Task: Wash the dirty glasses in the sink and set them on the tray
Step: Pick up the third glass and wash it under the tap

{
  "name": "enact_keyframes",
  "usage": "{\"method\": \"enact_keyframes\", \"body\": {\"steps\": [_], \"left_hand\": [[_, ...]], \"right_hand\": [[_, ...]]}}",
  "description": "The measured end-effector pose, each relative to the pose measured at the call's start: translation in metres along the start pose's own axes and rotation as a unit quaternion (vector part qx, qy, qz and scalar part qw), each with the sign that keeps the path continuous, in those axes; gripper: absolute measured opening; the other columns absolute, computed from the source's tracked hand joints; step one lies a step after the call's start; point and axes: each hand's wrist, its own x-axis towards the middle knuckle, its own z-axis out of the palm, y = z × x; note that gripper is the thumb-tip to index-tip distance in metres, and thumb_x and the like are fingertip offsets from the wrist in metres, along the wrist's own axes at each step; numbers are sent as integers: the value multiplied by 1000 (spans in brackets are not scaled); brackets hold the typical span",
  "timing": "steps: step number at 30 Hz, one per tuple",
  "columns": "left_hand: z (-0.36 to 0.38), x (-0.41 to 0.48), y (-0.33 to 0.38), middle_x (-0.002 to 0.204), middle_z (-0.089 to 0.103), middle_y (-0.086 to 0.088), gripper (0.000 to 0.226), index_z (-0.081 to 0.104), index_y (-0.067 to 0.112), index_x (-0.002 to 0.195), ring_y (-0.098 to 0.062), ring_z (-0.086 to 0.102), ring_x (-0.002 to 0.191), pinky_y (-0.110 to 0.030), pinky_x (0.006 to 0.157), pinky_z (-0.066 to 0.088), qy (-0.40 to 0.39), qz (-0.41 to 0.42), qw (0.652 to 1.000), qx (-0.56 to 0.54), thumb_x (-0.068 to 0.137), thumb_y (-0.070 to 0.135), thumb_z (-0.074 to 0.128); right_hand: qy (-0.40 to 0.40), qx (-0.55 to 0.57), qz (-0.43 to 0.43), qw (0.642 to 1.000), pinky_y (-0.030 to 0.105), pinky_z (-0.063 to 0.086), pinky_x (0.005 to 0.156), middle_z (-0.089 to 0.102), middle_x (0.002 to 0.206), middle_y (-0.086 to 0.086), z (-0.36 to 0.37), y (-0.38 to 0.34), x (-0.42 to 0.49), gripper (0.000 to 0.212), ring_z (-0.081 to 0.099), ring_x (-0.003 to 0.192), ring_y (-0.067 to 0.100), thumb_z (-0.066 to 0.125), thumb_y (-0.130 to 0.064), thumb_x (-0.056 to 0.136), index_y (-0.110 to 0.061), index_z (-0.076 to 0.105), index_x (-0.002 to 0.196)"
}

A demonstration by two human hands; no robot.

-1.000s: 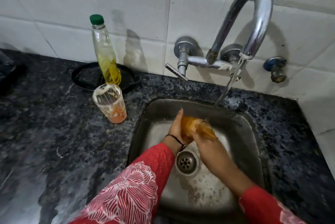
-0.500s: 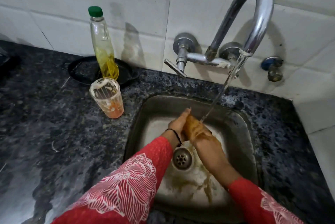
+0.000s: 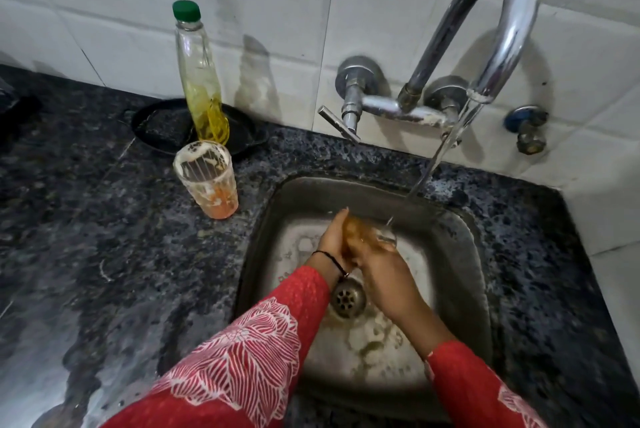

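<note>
Head camera looks down into a steel sink [image 3: 266,226] set in a dark speckled worktop [image 3: 104,226], right of centre in the frame. Both hands meet over the basin, just above the drain [image 3: 348,297]. Between them is a glass [image 3: 363,237], smeared brownish and tilted with its mouth toward the right. The stream of water [image 3: 440,153] from the curved tap [image 3: 505,4] lands at that mouth.

My read of the left hand [image 3: 332,240] is that its fingers are nearly straight and point up the frame. The palm lies flat against the side of the glass rather than wrapping round it. The right hand [image 3: 384,275] comes in from the lower right, and its fingers curl round the glass and grip it. Blur hides the fingertips. A thin black band [image 3: 332,259] sits on the left wrist, and both arms wear red sleeves [image 3: 249,358] with a white print.

Left of the sink, a second glass [image 3: 207,181] stands upright on the worktop, with foam streaks on its wall and orange dregs at the bottom. Just above it in the frame is a clear bottle [image 3: 199,81] with a green cap and yellow liquid low down. It stands at the front edge of a shallow black dish [image 3: 159,126]. I cannot tell whether the bottle stands in the dish or in front of it.
</note>
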Motion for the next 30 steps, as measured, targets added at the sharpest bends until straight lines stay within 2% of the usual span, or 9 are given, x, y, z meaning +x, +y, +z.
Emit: {"method": "enact_keyframes", "body": {"steps": [1,3,7,11,14,19,23,26,30], "left_hand": [[-2,0,-3,71,71,-9,53,65,5,92,-19,67,59,-23,55,54,-7,21,1000,-21,86,55,52],[2,-8,-4,85,71,-10,53,67,8,102,-23,67,72,-29,66,55,-6,77,996,-45,73,53,66],[21,-20,-5,85,69,-3,16,70,17,96,-16,64,75,-27,67,51,2,147,987,71,82,21,66],[37,-31,-2,79,69,2,16,71,14,98,-8,58,64,-21,57,44,-24,173,966,192,90,23,60],[41,-41,1,72,72,6,23,72,14,81,-3,63,65,-16,64,50,-59,183,964,184,93,25,56],[20,-62,3,96,70,-11,23,65,12,103,-18,66,80,-29,77,54,-163,41,973,161,81,20,64],[-3,-78,12,98,70,-11,22,66,18,104,-31,65,99,-37,81,51,-211,-61,956,196,87,27,57],[0,-76,15,93,68,-3,28,59,13,115,-16,66,81,-25,66,55,-163,47,941,294,87,16,60],[7,-62,16,113,58,0,73,38,14,129,-16,58,102,-26,85,49,-62,288,807,512,70,14,80]], "right_hand": [[47,182,95,978,27,51,89,69,111,6,-2,-10,0,20,64,105,20,53,-13,94,-10,63,111],[162,471,297,815,29,55,82,74,93,4,-6,-15,2,24,70,91,19,51,-29,96,-11,67,100],[235,653,515,503,40,51,90,64,81,9,2,-9,4,37,63,79,21,37,-34,101,-5,60,101],[208,666,549,460,46,48,97,65,103,29,16,-2,5,44,62,78,32,33,-32,101,-1,63,106],[183,722,498,445,30,57,62,69,87,21,5,2,8,36,64,66,25,32,-22,98,-5,64,101],[170,704,387,571,34,56,82,73,96,16,-10,6,22,33,69,91,27,50,-27,91,-2,68,102],[118,488,264,824,28,45,64,59,67,4,-29,-4,32,27,55,65,13,51,-19,95,-16,60,70],[47,347,155,924,23,41,55,52,60,5,-50,-12,36,33,49,50,7,47,-16,97,-11,54,66],[-30,55,96,993,31,35,61,52,59,0,-64,-18,43,38,50,59,14,49,-29,96,-18,47,59]]}}
